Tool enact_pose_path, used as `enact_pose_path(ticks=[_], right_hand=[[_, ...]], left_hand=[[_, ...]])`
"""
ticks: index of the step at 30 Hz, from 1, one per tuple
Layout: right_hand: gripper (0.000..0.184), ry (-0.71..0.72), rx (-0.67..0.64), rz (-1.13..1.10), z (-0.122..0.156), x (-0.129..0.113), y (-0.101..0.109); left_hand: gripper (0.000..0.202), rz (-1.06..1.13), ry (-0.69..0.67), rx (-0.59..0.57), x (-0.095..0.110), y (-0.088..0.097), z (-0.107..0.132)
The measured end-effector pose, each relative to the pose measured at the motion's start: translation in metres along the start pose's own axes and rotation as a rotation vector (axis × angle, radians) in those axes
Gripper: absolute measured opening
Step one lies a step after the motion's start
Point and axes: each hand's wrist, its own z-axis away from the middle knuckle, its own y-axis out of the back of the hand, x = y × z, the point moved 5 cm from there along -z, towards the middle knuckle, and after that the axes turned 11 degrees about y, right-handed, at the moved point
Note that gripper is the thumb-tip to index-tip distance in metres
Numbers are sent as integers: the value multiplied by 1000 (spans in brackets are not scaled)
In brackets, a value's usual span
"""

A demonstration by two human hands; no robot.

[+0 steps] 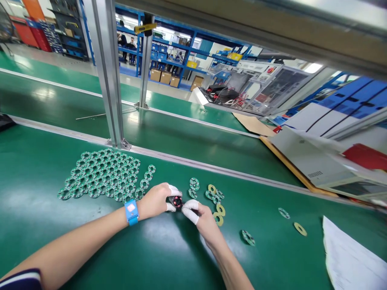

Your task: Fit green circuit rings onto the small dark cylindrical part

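Head view, looking down over the green bench mat [151,253]: the left hand [155,200] and the right hand [203,219] meet in the middle, both pinching a small black round part [177,201] with a reddish centre. It sits between their fingertips, just above the mat. White finger cots [174,190] cover the tips, and a blue wrist strap [132,212] sits on the left wrist.

To the left lies a neat patch of green ring boards [101,175], packed edge to edge. Loose rings [194,184] and a few yellowish rings [220,210] are scattered just beyond the right hand, with more farther right, near a white paper sheet [350,257].

From where I stand, the grip looks fine but slight: held only at the fingertips, the part could slip and roll among the loose rings. The right wrist hangs close to those rings, so a careless sweep might scatter them. Whether the part is fully seated in both pinches I cannot tell; the fingers hide its sides.
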Motion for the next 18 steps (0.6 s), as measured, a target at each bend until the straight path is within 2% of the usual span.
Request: enact_pose_path(ticks=[4,8,10,14,16,18], right_hand=[[24,12,62,52,2,-2,5],[20,21,108,136,4,-1,6],[17,49,124,206,6,-2,2],[17,191,93,502,13,-13,-8],[20,204,44,530,12,-12,-2],[25,133,61,522,7,-5,16]], left_hand=[[10,-118,-54,-19,9,2,2],[20,-17,-36,-15,7,4,3],[28,106,27,15,1,5,2],[37,287,190,43,-12,0,2],[33,334,194,-1,-12,-5,2],[30,307,144,-42,-8,-8,2]])
